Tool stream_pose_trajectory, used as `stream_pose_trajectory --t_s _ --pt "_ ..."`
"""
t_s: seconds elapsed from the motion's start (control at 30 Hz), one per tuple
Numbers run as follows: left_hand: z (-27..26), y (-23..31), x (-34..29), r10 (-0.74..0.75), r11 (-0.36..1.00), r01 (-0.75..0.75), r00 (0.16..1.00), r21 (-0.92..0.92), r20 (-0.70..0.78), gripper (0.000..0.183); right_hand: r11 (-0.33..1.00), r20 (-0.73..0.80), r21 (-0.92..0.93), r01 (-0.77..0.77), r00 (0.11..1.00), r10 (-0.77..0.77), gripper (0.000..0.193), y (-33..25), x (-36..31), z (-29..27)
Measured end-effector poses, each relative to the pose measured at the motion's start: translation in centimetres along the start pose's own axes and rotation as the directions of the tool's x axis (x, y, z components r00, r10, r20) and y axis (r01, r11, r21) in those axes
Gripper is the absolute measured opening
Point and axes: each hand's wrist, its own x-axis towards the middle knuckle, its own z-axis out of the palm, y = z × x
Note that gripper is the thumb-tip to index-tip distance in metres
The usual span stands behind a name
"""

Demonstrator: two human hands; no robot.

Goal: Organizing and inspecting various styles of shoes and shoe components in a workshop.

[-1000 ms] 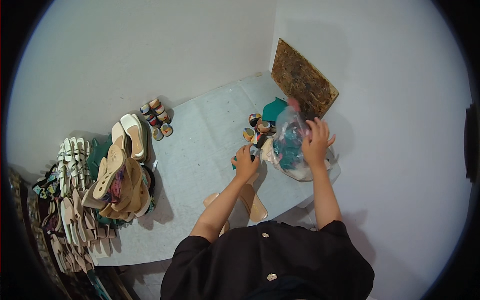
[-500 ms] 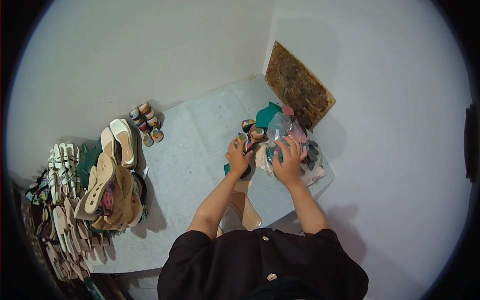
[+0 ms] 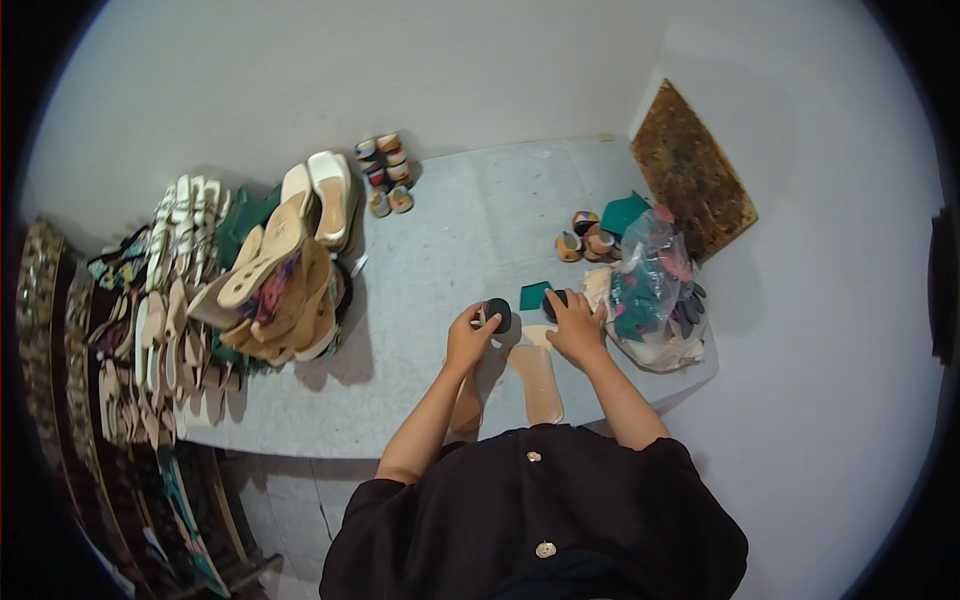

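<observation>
My left hand (image 3: 468, 338) grips a small shoe heel (image 3: 499, 315) whose round black base faces up. My right hand (image 3: 578, 328) is closed on another black-based heel (image 3: 552, 304), partly hidden under the fingers. Just beneath and in front of the hands lie tan shoe soles, one sole (image 3: 540, 385) pointing toward my body and a second sole (image 3: 466, 408) beside my left forearm. A teal flat piece (image 3: 536, 295) rests on the table between the hands, a little beyond them.
Several multicoloured heels (image 3: 569, 247) sit beyond my right hand, next to a bulging clear plastic bag (image 3: 650, 285). A brown board (image 3: 693, 170) leans in the corner. Stacked sandals and soles (image 3: 275, 265) crowd the table's left side, with more patterned heels (image 3: 388, 172) behind them.
My view has shifted left. My right hand has left the plastic bag and now holds a heel. My left hand has drawn a heel nearer, away from the pile.
</observation>
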Motion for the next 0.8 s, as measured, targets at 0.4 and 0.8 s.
stream_pose_trajectory --t_s 0.4,0.8 --pt "-2.3 -2.5 -3.3 0.489 0.629 -0.248 0.863 0.737 -0.128 0.057 0.997 -0.095 0.037 0.066 0.994 -0.062 0.048 1.1 1.2 -0.4" --pt "-3.0 -5.9 -3.5 0.384 0.831 -0.218 0.890 0.513 -0.244 0.073 0.240 -0.113 0.959 0.148 0.982 -0.153 0.057 -0.6 0.2 2.2"
